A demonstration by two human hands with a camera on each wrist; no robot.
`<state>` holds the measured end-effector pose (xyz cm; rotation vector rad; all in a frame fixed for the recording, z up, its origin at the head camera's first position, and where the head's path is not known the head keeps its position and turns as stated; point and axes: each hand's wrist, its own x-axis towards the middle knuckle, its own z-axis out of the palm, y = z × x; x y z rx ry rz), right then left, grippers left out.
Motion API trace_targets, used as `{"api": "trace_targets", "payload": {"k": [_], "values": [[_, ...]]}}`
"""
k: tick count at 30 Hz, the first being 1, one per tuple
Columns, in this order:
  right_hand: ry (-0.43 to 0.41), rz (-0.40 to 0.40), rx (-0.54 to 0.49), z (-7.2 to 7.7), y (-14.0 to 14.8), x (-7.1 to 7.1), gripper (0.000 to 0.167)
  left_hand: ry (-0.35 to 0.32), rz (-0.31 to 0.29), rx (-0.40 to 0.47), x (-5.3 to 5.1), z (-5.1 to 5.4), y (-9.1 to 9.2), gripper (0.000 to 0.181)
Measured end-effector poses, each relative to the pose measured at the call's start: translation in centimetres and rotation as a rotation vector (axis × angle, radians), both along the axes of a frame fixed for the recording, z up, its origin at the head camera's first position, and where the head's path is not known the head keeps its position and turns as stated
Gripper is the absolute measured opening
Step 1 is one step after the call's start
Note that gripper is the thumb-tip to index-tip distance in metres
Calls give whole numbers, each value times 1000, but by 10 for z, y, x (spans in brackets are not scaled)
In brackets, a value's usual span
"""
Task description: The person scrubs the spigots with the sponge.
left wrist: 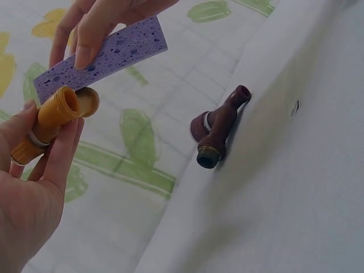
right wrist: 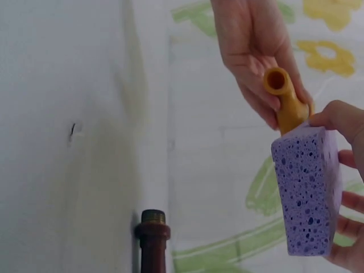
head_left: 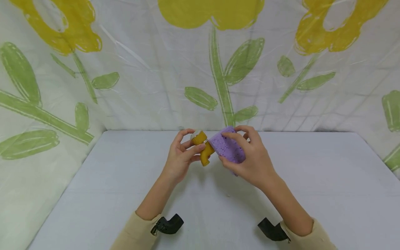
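One sponge; one yellow fitting

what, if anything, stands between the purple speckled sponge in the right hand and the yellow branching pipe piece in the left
Nothing visible: the purple sponge touches or nearly touches the yellow pipe piece. The left hand covers part of that piece, but its side toward the sponge shows in the head view.

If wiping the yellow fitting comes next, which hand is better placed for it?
Probably the right hand: it holds the purple sponge, close beside the yellow fitting. The left hand grips the fitting, so it seems better suited to steadying it.
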<state>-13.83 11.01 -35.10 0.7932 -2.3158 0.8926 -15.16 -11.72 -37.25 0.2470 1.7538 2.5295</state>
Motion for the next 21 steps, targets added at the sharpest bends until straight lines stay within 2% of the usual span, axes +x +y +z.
{"api": "trace_targets", "payload": {"k": [5, 10, 15, 21], "values": [[-18, 54, 6, -3, -3, 0, 57, 7, -10, -5, -1, 0, -1, 49], [10, 95, 22, -5, -7, 1, 56, 15, -60, -22, -3, 0, -6, 59], [40, 109, 39, -5, -8, 1, 56, 16, -98, -12, -3, 1, -9, 55], [-9, 76, 29, -3, -3, 0, 56, 10, -117, 31, -3, 1, -9, 46]]}}
